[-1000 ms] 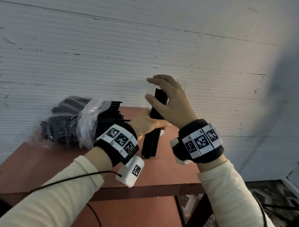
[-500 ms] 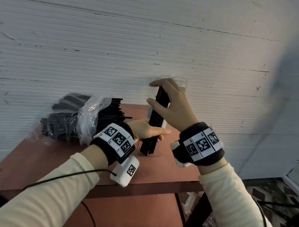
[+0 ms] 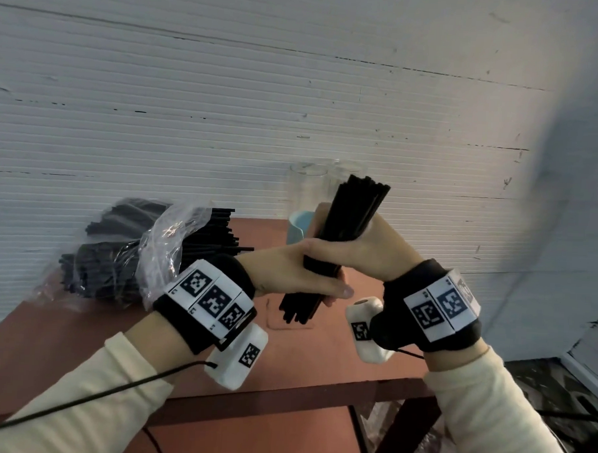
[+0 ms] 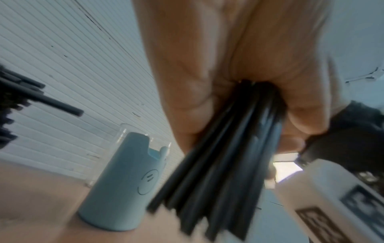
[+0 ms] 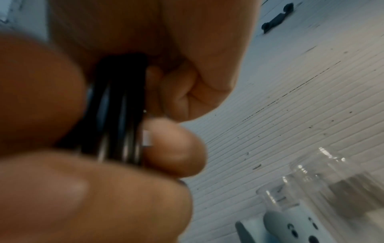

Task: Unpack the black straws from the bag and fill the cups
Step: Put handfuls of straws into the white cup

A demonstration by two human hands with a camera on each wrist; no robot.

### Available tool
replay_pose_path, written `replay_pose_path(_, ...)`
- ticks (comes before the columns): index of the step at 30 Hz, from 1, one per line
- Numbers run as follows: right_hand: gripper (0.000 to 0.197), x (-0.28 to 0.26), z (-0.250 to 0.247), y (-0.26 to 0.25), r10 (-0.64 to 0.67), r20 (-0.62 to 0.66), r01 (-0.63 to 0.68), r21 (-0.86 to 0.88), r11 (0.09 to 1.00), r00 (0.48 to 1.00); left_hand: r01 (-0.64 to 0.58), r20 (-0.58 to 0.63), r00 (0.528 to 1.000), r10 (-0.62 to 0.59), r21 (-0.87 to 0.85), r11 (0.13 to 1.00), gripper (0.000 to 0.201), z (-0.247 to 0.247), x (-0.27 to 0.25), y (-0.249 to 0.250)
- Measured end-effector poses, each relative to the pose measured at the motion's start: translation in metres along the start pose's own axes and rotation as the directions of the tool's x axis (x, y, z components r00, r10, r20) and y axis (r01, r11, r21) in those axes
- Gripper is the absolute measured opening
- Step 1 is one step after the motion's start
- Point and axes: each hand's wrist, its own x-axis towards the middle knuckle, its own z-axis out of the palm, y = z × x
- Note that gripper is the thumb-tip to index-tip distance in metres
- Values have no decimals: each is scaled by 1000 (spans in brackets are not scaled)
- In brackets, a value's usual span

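Reddish-brown table (image 3: 80,333) against white ribbed wall: left hand (image 3: 288,274) and right hand (image 3: 368,250) both clench tilted bundle of black plastic straws (image 3: 345,228) above it, near clear cups (image 3: 307,189). Uneven lower ends may snag a rim, toppling the cup.

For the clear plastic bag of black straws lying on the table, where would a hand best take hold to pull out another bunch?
Probably at the bare straw ends sticking out of the clear plastic bag of black straws, coming from the right side. The bag lies on its side on the reddish-brown table with its mouth open that way, so fingers could wrap round a bunch there and draw it out lengthwise, without catching the film.
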Motion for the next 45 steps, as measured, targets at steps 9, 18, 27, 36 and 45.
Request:
replay_pose_path(9, 12, 28, -63, 3, 27, -638, 79, 137, 987, 770, 246, -608, 784, -124, 121, 962, 125, -17, 54, -11)
replay_pose_path(18, 17, 60, -76, 37, 189, -667, -101, 168, 981, 721, 449, -564, 736, -375, -7, 893, 105, -39, 86, -37)
replay_pose_path(27, 19, 87, -55, 64, 355, -358, -386, -16, 923, 864, 282, -398, 886, -238, 56, 958, 72, -32, 84, -32)
replay_pose_path(36, 34, 89, -23, 102, 487, -264, -537, -169, 826, 833, 259, -410, 886, -218, 46, 965, 74, -32, 82, -31)
replay_pose_path(45, 44, 86, -29, 103, 463, -242, -510, -195, 838, 853, 189, -375, 911, -173, 5, 982, 47, -36, 84, -36)
